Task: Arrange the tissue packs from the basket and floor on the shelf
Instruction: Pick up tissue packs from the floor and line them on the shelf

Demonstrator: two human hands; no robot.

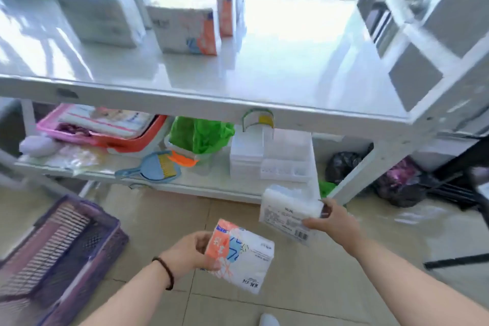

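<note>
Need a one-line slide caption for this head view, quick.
Each hand holds a tissue pack, left hand and right hand, below the shelf of upright packs.

Shelf (264,66) glossy white – basket (60,243) ribbed plastic.

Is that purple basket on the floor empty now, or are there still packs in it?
Empty, as far as shows: the purple basket reveals only its bare slatted bottom, though its near end is cut off.

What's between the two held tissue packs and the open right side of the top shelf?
Nothing visible. The left hand holds an orange-printed pack, the right hand a white pack, both below the top shelf. Its right side is bare; standing packs fill the left.
</note>
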